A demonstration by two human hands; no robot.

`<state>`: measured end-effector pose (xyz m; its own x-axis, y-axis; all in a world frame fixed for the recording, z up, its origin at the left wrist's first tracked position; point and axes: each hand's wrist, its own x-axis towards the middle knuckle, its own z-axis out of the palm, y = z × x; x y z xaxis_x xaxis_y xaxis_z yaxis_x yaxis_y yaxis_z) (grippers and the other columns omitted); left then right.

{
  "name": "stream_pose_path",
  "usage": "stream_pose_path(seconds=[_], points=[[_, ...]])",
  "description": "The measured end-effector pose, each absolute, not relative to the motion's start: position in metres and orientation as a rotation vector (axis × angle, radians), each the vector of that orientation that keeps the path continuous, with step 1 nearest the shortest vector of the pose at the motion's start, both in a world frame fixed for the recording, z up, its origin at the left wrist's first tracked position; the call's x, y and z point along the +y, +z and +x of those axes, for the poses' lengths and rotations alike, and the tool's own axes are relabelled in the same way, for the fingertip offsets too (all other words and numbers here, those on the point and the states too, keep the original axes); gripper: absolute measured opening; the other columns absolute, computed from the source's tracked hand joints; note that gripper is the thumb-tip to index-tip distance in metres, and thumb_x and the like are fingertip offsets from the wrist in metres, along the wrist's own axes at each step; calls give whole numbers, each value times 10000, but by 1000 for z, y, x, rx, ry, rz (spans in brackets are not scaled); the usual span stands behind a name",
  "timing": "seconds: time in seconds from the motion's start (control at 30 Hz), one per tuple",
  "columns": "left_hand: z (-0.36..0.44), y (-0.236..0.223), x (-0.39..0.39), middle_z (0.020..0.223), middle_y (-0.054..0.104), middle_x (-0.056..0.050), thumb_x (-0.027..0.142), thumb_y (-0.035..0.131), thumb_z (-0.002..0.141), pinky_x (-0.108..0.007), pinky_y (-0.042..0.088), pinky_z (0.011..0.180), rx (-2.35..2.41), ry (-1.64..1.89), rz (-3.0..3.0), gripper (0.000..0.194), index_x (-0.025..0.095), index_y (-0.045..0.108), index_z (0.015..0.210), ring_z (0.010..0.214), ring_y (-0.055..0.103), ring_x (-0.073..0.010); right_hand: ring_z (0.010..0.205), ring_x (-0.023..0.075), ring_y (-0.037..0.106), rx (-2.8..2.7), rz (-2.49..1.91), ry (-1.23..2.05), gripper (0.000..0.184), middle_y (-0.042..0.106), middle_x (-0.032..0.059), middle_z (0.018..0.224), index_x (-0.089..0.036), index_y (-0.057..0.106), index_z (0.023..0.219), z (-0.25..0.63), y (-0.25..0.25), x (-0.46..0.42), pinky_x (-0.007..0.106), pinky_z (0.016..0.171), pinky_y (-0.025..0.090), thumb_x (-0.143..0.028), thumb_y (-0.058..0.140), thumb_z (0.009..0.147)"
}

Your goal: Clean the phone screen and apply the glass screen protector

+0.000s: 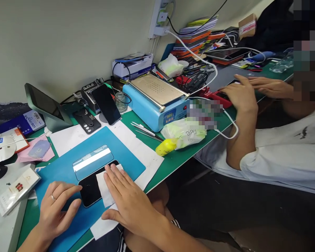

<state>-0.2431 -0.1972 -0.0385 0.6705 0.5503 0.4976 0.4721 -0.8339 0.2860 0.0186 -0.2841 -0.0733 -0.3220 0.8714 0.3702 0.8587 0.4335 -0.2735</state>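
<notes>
A black-screened smartphone (90, 191) lies face up on a blue mat (126, 150). My right hand (128, 199) rests flat over its right part, fingers stretched and thumb apart, pressing a white wipe (103, 190) against the screen. At the phone's left edge is my left hand (56, 206), its index fingertip at the corner. Its thumb stands apart, the other fingers bend loosely, and nothing shows in it. Just beyond the phone lies a clear screen protector (93, 161) with a bright reflected band.
Tweezers (147, 131), a yellow bottle (166, 147) and a tissue pack (185, 134) lie to the right. Behind stand a blue heating-plate machine (147, 108), an upright dark phone (106, 105) and a tilted display (46, 105). A co-worker's hands (243, 92) work at the far right.
</notes>
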Motion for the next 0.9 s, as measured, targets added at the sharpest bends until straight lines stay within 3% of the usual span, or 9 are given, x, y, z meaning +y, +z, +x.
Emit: stream_pose_path(seconds=[0.07, 0.23, 0.53, 0.7, 0.9], points=[[-242, -37, -195, 886, 722, -31, 143, 618, 961, -359, 468, 752, 798, 915, 2771, 168, 226, 676, 1094, 794, 610, -198, 1605, 292, 285, -2214, -1480, 40, 906, 273, 180, 1713, -17, 371, 1610, 15, -74, -285, 417, 1279, 383, -699, 439, 1017], [-237, -34, -192, 835, 725, -13, 140, 632, 946, -354, 468, 731, 783, 922, 2775, 128, 225, 698, 1015, 753, 619, -184, 1598, 305, 305, -2221, -1518, 102, 935, 294, 209, 1699, 7, 395, 1592, 14, -71, -282, 426, 1277, 393, -722, 420, 1008], [-232, -32, -192, 845, 734, -13, 147, 628, 959, -353, 452, 733, 814, 900, 2770, 128, 221, 706, 1029, 756, 612, -174, 1609, 340, 270, -2249, -1495, 45, 986, 238, 223, 1717, 21, 372, 1602, 24, -63, -292, 470, 1288, 364, -748, 430, 987], [-226, -29, -200, 814, 754, -13, 203, 598, 975, -363, 427, 668, 752, 896, 2793, 96, 230, 683, 1011, 690, 592, -176, 1543, 350, 420, -2279, -1542, 104, 874, 395, 238, 1655, 21, 472, 1542, 22, -70, -308, 509, 1210, 473, -682, 395, 1029], [-228, -36, -206, 863, 754, -31, 280, 576, 1009, -383, 410, 679, 930, 837, 2751, 103, 221, 652, 1046, 722, 556, -197, 1584, 335, 337, -2345, -1570, 197, 784, 360, 223, 1681, -37, 367, 1624, 29, -74, -284, 541, 1246, 412, -595, 364, 1074]])
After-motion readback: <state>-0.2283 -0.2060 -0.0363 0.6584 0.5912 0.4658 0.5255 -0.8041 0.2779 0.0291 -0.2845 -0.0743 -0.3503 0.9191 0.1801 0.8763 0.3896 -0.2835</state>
